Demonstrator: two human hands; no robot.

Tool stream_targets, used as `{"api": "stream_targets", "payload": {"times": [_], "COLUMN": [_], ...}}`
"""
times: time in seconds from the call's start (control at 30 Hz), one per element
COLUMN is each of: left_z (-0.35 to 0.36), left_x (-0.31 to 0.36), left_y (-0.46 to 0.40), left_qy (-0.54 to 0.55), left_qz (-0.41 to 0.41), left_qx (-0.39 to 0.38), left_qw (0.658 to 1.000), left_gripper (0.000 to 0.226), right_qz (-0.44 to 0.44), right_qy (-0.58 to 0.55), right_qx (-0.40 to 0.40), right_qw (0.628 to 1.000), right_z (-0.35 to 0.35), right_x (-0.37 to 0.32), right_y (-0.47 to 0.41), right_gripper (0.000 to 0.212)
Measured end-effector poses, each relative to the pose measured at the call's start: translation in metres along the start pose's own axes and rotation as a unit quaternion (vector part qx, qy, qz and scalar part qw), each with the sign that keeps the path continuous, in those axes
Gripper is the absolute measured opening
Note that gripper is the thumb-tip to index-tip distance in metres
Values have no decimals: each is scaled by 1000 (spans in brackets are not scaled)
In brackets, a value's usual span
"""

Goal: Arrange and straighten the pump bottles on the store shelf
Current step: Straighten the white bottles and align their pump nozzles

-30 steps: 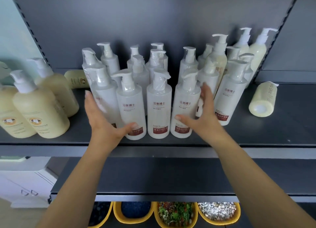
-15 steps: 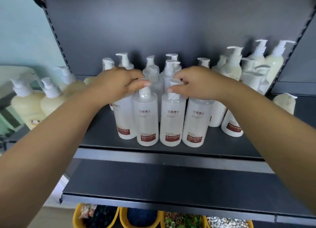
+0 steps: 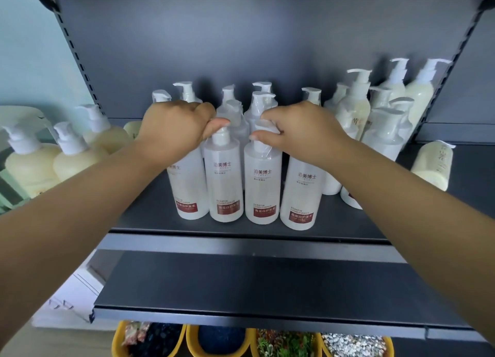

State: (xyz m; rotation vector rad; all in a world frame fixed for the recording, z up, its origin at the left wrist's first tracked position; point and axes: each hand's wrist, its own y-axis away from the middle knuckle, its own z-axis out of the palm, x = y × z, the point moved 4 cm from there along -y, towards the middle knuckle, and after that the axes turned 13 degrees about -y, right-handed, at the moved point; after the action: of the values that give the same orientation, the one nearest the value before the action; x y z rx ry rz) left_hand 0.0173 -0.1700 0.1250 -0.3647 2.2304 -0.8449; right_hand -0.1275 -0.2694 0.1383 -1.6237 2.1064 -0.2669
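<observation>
Hands (image 3: 174, 126) seemingly unmoved on pumps (image 3: 221, 137)

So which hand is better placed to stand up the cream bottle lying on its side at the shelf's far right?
Right, probably. The right hand sits nearer the toppled cream bottle, though it now pinches a clear bottle's pump. The left hand grips another pump farther away.
</observation>
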Motion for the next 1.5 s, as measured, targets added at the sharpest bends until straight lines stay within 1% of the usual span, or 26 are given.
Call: {"api": "stream_targets", "payload": {"times": [0.1, 0.17, 0.23, 0.27, 0.3, 0.37, 0.43, 0.47, 0.5, 0.57, 0.6, 0.63, 0.67, 0.7, 0.73, 0.8, 0.83, 0.97, 1.0, 1.1, 1.13, 1.3, 1.37, 1.4, 1.47, 1.5], "left_z": [-2, -6, -8, -8, -6, -8, -14, -14, -13, -5, 0, 8, 16, 23, 27, 28, 28, 24, 23, 22, 23, 20, 15, 9, -10, -21], "left_x": [-2, 1, 3, 3, 1, -2, -14, -23, -33, -51, -53, -50, -44, -36, -29, -22, -22, -23, -22, -22, -23, -25, -29, -33, -44, -46], "left_y": [1, -1, -5, -7, -8, -5, -1, 3, 8, 23, 33, 43, 53, 61, 66, 70, 69, 68, 68, 70, 71, 72, 69, 66, 54, 46], "left_qy": [3, 39, 84, 106, 131, 168, 227, 286, 368, 527, 582, 625, 652, 666, 672, 676, 678, 662, 659, 651, 651, 677, 685, 675, 634, 612], "left_qz": [6, 12, 5, -3, -11, -13, -46, -86, -136, -224, -249, -266, -277, -285, -296, -324, -338, -355, -356, -370, -370, -355, -362, -367, -357, -337], "left_qx": [-19, -34, -40, -64, -82, -119, -147, -157, -162, -157, -170, -193, -219, -234, -237, -217, -207, -194, -189, -177, -179, -212, -178, -142, -70, -52], "left_qw": [1000, 999, 996, 992, 988, 979, 962, 941, 905, 805, 755, 708, 671, 648, 636, 625, 619, 631, 634, 639, 638, 608, 608, 624, 683, 714], "left_gripper": [65, 69, 68, 65, 63, 67, 70, 65, 58, 45, 44, 47, 49, 48, 41, 20, 14, 37, 35, 15, 15, 31, 36, 36, 34, 32], "right_qz": [2, 0, -5, -1, 8, 23, 28, 35, 55, 132, 166, 184, 189, 188, 185, 184, 184, 191, 191, 197, 199, 198, 196, 196, 192, 191], "right_qy": [7, 11, 4, -5, -20, -91, -160, -198, -251, -388, -444, -485, -514, -529, -537, -533, -525, -505, -501, -480, -477, -471, -469, -470, -472, -472], "right_qx": [0, 3, 9, 11, 15, 34, 54, 63, 69, 48, 19, -8, -19, -9, 14, 56, 70, 104, 110, 125, 124, 106, 92, 82, 59, 45], "right_qw": [1000, 1000, 1000, 1000, 1000, 995, 985, 978, 964, 911, 881, 855, 837, 828, 823, 824, 828, 835, 837, 846, 847, 853, 856, 857, 858, 859], "right_z": [1, 1, 0, 0, -1, -5, -11, -13, -14, -9, -1, 10, 19, 25, 28, 29, 27, 25, 24, 23, 22, 19, 18, 17, 16, 15], "right_x": [1, 2, 0, 1, 1, 1, 7, 14, 24, 44, 51, 55, 57, 59, 59, 59, 59, 61, 61, 62, 62, 62, 62, 62, 62, 62], "right_y": [1, 0, 1, 1, 1, 4, 8, 11, 16, 30, 39, 46, 52, 56, 57, 57, 56, 54, 55, 56, 56, 58, 59, 60, 61, 61], "right_gripper": [45, 36, 26, 29, 39, 53, 54, 53, 52, 56, 56, 47, 33, 23, 19, 16, 15, 15, 14, 11, 11, 14, 14, 14, 13, 11]}}
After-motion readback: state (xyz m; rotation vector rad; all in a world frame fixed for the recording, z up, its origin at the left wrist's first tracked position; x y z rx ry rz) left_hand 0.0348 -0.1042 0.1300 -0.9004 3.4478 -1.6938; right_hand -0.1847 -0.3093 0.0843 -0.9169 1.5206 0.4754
